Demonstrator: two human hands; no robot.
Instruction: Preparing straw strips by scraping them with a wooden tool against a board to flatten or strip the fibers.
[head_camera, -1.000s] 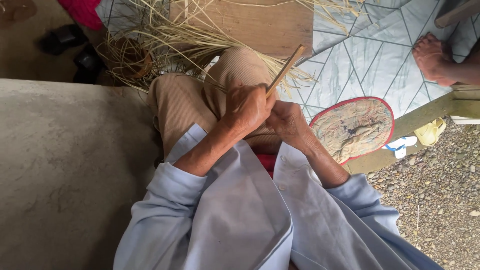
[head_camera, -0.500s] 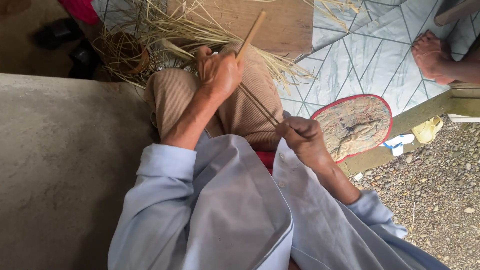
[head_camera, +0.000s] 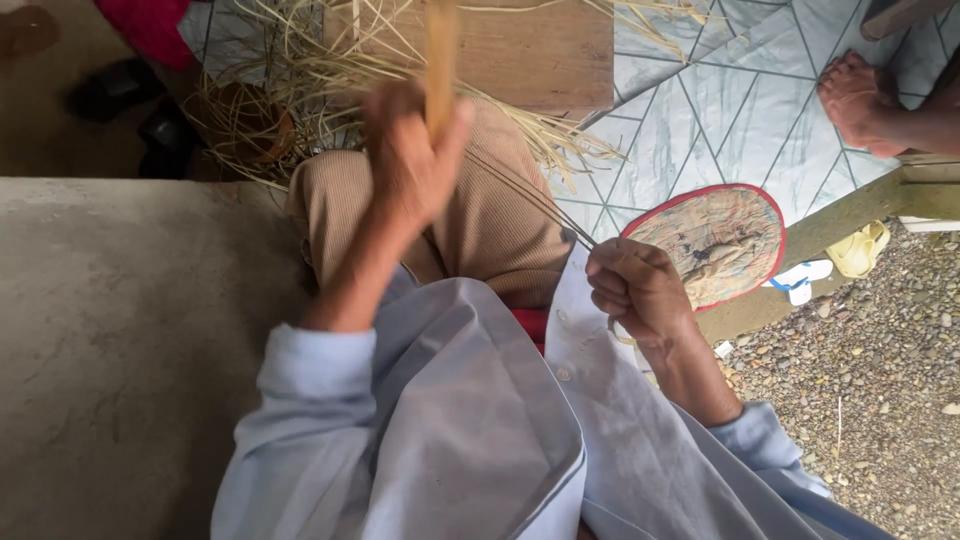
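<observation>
Head view: left hand (head_camera: 410, 160) gripping stick (head_camera: 440, 60), right hand (head_camera: 635, 290) clenched on strip (head_camera: 530, 195) (pile of strips (head_camera: 330, 80) waiting).

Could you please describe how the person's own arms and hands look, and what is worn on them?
Both arms wear long, loose sleeves of a pale blue-grey shirt, pushed back above the wrists. The left hand and right hand are bare: no gloves, rings, watch or bracelet show. The left is motion-blurred, so fine detail there is unclear.
</observation>
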